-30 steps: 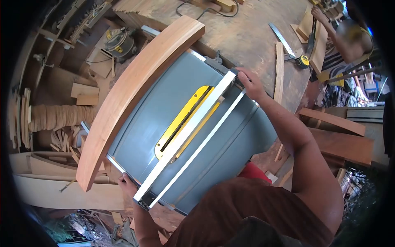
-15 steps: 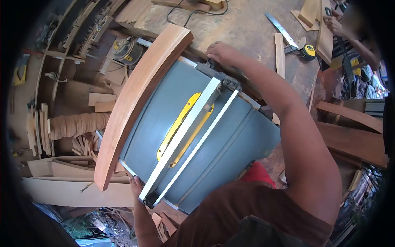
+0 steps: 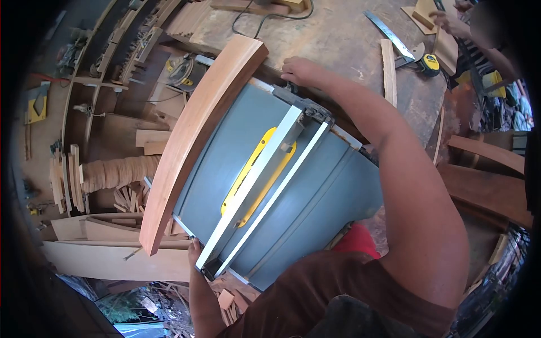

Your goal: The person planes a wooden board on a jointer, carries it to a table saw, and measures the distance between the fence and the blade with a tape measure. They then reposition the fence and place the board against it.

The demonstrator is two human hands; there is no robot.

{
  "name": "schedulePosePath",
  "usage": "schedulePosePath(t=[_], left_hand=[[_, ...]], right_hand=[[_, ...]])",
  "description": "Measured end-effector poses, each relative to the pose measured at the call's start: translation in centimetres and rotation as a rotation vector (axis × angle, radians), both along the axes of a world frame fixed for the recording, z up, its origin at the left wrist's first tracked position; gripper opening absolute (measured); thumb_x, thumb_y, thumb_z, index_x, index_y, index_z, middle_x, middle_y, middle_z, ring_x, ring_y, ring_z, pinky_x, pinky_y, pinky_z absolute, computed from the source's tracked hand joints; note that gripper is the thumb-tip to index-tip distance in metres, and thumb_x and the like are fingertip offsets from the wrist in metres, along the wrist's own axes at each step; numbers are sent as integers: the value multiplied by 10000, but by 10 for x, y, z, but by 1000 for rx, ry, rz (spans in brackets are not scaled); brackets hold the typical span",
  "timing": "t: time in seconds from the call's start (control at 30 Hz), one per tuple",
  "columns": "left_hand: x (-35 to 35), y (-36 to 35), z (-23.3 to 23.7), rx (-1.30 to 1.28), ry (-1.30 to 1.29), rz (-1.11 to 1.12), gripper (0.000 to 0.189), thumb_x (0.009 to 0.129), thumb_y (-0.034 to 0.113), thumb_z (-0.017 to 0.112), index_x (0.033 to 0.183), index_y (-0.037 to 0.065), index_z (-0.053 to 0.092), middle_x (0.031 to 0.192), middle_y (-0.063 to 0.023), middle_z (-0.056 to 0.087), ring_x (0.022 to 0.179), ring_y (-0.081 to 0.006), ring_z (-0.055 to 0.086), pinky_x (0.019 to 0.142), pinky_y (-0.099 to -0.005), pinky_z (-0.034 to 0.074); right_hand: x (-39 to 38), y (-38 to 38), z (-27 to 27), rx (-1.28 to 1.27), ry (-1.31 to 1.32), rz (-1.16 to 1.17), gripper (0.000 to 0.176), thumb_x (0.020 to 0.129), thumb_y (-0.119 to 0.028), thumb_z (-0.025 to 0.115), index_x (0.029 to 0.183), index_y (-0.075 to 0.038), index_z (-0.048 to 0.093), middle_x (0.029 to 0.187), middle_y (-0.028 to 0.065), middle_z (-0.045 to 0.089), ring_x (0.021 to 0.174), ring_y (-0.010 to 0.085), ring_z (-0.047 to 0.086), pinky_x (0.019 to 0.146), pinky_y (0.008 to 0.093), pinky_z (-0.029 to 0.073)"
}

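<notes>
A grey-blue table saw point(image 3: 304, 194) with a yellow insert point(image 3: 248, 176) fills the middle. Across it lies a silver fence point(image 3: 251, 186) with two parallel bars. My right hand point(image 3: 302, 72) is closed around a dark knob or clamp part at the fence's far end. At the near end, my left hand point(image 3: 195, 253) has its fingers closed against the saw's edge beside the fence; what they grip is hidden. A curved reddish wooden piece point(image 3: 203, 138) stands along the saw's left side, touched by neither hand.
On the bench point(image 3: 338, 34) behind lie a metal square point(image 3: 389, 35), a wood strip point(image 3: 389, 70), a tape measure point(image 3: 429, 65) and a cable. Another person's hands point(image 3: 451, 23) are at the upper right. Shelves point(image 3: 93, 79) and stacked wooden pieces point(image 3: 118, 173) stand left.
The view has shifted slightly, so the saw and surroundings sit a little further right. Both hands remain at the fence's ends. The other person's hands have moved.
</notes>
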State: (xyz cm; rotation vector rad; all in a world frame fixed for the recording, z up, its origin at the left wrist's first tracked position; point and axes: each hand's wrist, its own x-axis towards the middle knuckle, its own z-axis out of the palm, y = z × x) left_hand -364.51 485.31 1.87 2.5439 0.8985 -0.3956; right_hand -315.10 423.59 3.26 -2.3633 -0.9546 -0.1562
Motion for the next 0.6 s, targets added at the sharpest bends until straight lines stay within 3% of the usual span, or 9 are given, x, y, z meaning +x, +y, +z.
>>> schedulePosePath(t=[0.07,0.2,0.33,0.4,0.43,0.47,0.5,0.57,0.6], left_hand=[[7,-4,0,-161,-101,118,654,971,531,367,956,-72,620,932,-285,639,879,-431,617,747,-489,463],[21,-12,5,-263,-132,114,666,973,538,360,1173,-60,573,969,-216,669,922,-310,651,749,-412,498],[9,3,-19,-443,-309,157,646,977,535,345,1184,-33,573,1000,-203,660,919,-292,643,749,-404,513],[6,-26,8,-714,-403,147,638,976,554,338,1195,2,571,1016,-188,648,904,-268,633,770,-395,528],[-13,-62,33,-1518,-418,393,629,969,579,335,1227,45,546,1088,-167,625,878,-251,628,794,-395,536],[-95,-13,-37,-1137,-622,457,630,930,561,462,1298,49,477,1198,-134,595,1032,-265,599,870,-430,512],[-131,-45,-42,-1009,-609,608,634,932,565,452,1302,51,475,1206,-133,590,1038,-267,597,875,-430,509],[-147,-128,-14,-1030,-567,791,642,935,574,434,1311,55,469,1222,-131,580,1049,-270,592,887,-430,503],[-155,-156,-9,-1051,-547,856,646,936,579,424,1315,57,466,1230,-131,575,1055,-272,589,893,-430,499]], right_hand=[[-2,0,0,-10,5,0,236,885,-252,587,809,-29,597,905,143,563,914,350,557,797,446,450],[-4,-7,-9,58,68,-50,258,897,-284,577,851,-36,629,905,130,564,923,347,560,822,447,451],[-19,-8,-11,23,54,-113,277,926,-292,540,971,-38,641,962,154,578,965,343,561,852,429,448],[-42,-13,-4,588,401,-268,336,970,-304,465,1134,-42,597,1085,181,588,1048,343,555,912,400,432],[-71,-26,8,499,379,-301,367,982,-312,438,1197,-39,556,1141,191,579,1086,341,545,937,391,421],[-108,-48,29,403,348,-327,404,994,-320,411,1260,-35,515,1197,202,570,1124,340,536,962,381,409],[-149,-60,51,351,596,-403,441,1001,-347,391,1273,-18,505,1225,206,563,1152,338,528,984,392,397],[-209,-88,12,282,723,-352,502,995,-415,386,1241,-4,536,1244,211,558,1165,338,526,993,398,393],[-232,-97,17,-5,876,-341,567,981,-472,398,1274,-3,522,1264,214,553,1174,334,528,990,398,399]])
